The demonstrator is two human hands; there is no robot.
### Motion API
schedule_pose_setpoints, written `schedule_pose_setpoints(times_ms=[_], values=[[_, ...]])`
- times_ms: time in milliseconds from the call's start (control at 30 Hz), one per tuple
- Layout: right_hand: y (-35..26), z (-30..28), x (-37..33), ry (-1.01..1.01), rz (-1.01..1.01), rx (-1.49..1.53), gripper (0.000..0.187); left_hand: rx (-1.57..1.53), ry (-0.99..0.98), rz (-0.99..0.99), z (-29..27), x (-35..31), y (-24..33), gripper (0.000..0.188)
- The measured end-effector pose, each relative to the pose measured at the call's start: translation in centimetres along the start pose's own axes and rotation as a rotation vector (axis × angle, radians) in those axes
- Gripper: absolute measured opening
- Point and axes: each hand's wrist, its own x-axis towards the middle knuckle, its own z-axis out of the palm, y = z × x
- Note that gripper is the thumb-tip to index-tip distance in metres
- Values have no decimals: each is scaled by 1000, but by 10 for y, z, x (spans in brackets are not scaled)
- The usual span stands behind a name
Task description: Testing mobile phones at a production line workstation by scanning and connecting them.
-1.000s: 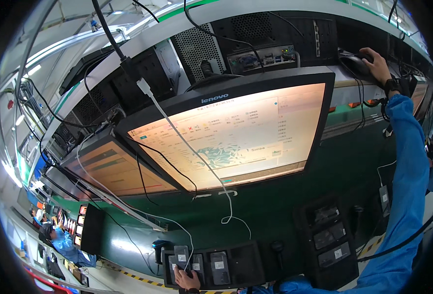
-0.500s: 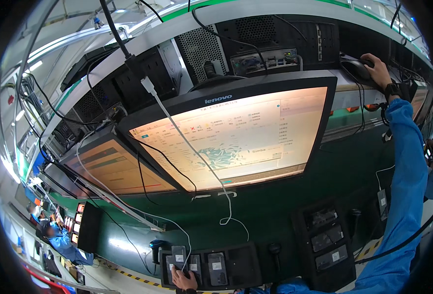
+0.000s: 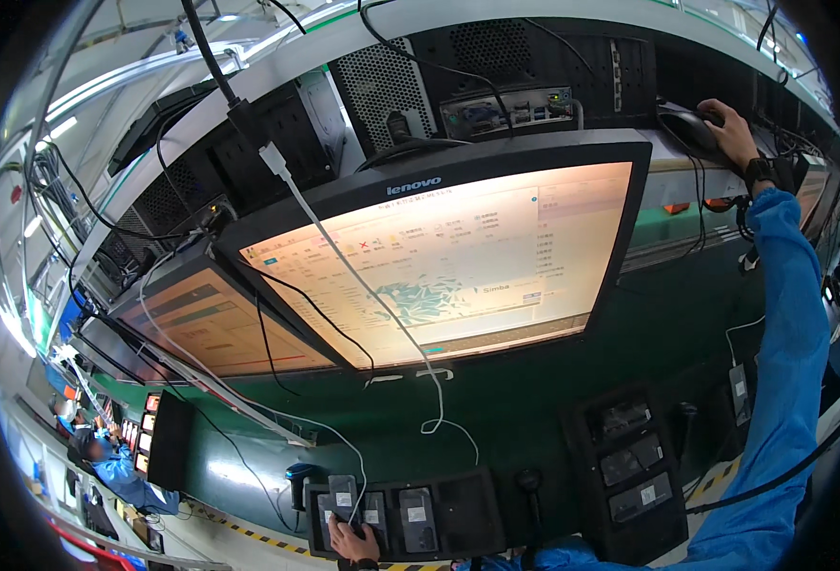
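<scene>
At the lower edge, my left hand [image 3: 353,542] is closed on the near end of a dark phone [image 3: 342,492] with a white label. A white cable [image 3: 364,466] runs down to that end, by my fingertips; whether it is plugged in is hidden. The phone overlaps others in a black tray [image 3: 468,509]. Another labelled phone [image 3: 417,519] lies to its right. My right arm reaches far up to the shelf. There my right hand [image 3: 732,136] curls over the edge of a black, rounded thing [image 3: 689,131] that looks like a computer mouse.
A lit monitor [image 3: 458,257] leans over the green bench [image 3: 525,400], a second screen [image 3: 215,319] to its left. Scanners [image 3: 296,481] stand beside the trays. A second black tray [image 3: 629,466] holds several devices. Loose cables hang across. Another person [image 3: 120,466] sits far left.
The whole view has shifted slightly, so the monitor sits a little further left. Both hands keep their places on the phone and the black rounded thing.
</scene>
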Motion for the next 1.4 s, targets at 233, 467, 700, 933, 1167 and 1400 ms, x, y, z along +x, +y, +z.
schedule_pose_setpoints(times_ms=[233,467,700,933,1167,1400], values=[[-1,-5,2,-46,2,-19,31,1,-20,-19,-1,1,2,56],[-5,0,2,-82,22,-48,33,-57,102,52,9,1,-8,51],[-2,-2,4,-78,-4,-57,33,-1,43,26,17,2,-13,52],[-5,0,4,-84,4,-103,33,-10,62,21,15,0,-13,52],[-10,-2,4,-106,45,-103,32,-2,18,3,15,0,-12,55],[-3,-2,8,-76,12,-25,32,-27,-19,-8,21,3,-15,60]])
